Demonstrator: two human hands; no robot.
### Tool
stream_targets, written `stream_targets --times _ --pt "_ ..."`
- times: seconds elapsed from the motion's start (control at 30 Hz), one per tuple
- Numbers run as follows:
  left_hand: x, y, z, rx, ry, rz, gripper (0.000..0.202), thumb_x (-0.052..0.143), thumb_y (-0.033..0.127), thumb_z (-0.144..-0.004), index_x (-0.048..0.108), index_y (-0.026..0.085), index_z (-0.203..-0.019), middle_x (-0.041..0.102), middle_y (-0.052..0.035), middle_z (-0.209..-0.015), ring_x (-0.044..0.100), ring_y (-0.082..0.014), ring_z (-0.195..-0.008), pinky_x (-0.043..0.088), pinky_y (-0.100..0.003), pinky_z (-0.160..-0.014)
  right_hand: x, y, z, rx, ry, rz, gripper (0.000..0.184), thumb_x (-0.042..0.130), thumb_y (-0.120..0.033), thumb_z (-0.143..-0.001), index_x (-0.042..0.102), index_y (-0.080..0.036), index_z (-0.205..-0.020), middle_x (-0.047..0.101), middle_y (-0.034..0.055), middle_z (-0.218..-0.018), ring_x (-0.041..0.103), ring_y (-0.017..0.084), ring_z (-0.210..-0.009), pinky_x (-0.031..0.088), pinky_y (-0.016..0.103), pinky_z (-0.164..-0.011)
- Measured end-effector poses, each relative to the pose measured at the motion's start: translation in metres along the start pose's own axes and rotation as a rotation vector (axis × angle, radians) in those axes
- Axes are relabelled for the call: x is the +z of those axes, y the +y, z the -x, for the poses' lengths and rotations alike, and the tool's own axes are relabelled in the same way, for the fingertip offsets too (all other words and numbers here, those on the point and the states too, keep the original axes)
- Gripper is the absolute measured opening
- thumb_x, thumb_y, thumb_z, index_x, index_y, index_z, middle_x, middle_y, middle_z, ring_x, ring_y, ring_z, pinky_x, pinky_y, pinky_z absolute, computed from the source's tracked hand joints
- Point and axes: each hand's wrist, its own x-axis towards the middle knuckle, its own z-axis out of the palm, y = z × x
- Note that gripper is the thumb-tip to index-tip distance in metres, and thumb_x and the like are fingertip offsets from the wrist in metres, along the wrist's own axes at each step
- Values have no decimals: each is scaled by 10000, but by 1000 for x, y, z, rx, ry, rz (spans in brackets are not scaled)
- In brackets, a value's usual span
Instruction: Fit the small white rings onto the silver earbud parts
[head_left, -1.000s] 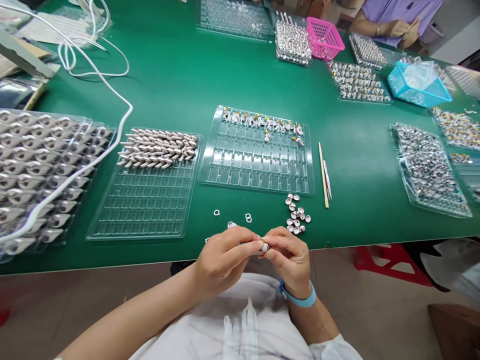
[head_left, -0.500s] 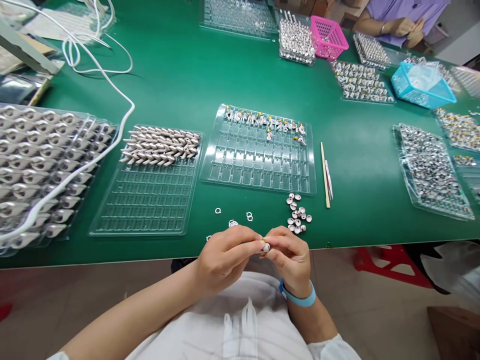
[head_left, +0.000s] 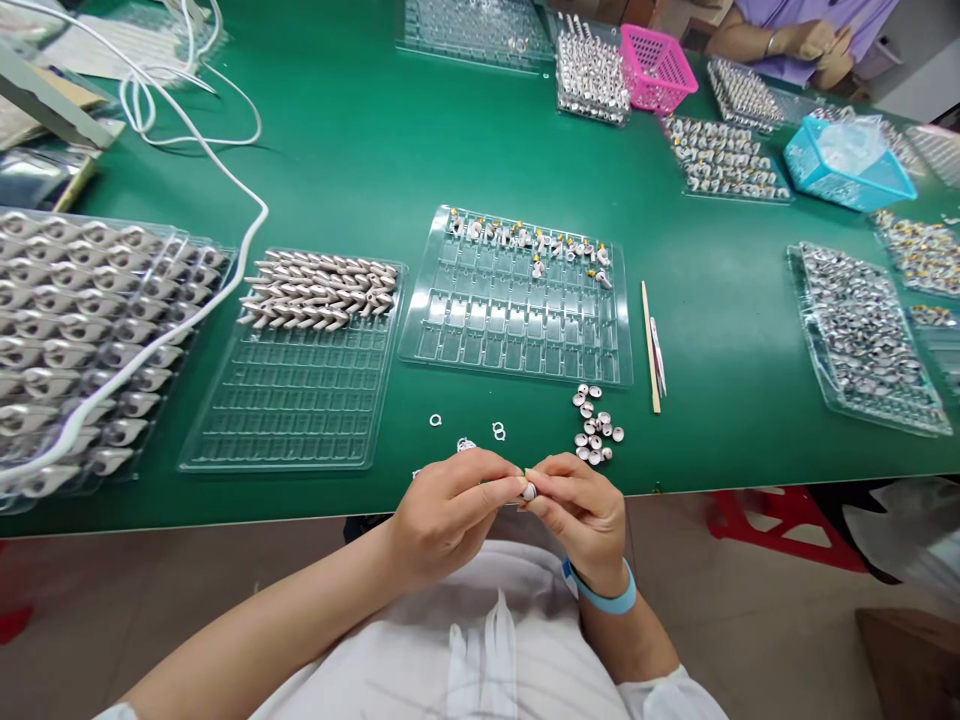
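Note:
Both hands meet in front of my body at the table's near edge. Between the fingertips of my left hand and my right hand is a small white round part, pinched from both sides and mostly covered. Just beyond my right hand lies a loose group of small silvery cups. Thin white rings lie beyond my left hand, some of them in a small pile. Farther out, a clear compartment tray holds small white-and-yellow parts, mainly along its far row.
To the left, a clear tray carries grey pointed pieces; larger grey shells fill stacked trays under a white cable. Tweezers and a wooden stick lie right. Beyond are a pink basket, a blue basket and a co-worker's hands.
My right hand has shifted very slightly to the right, its fingers still pinching the small part. My left hand stays nearly in place. The objects on the table lie as before.

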Motion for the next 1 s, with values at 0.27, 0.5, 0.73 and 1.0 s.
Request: stream_targets --times 0.27,0.5,0.73,1.0 --pt "1 -1 2 3 3 -57 245 484 22 -901 623 150 -1056 712 -100 -879 678 -154 -794 565 -246 -678 0 -9 -2 -131 11 241 401 671 -75 -843 704 -304 -1170 717 51 -981 689 150 -824 596 242 -654" --pt "2 -2 5 17 15 -78 257 508 -5 -871 614 138 -1057 702 -107 -877 665 -162 -798 569 -263 -682 3 -13 -5 -217 -3 302 470 650 -33 -840 670 -299 -1227 720 55 -963 677 158 -786 595 272 -630" --pt "0 -2 2 48 -5 -99 226 479 21 -898 606 142 -1041 694 -105 -870 654 -155 -782 563 -262 -661 4 -10 -3 -278 -10 372 490 642 -38 -848 638 -294 -1266 722 66 -962 669 176 -769 598 331 -638" --pt "3 -3 4 24 37 -101 210 500 37 -904 602 152 -1048 718 -98 -876 678 -153 -785 577 -271 -686 4 -10 0 -264 -1 406 502 626 -42 -862 614 -291 -1298 720 67 -949 670 178 -782 598 317 -637"
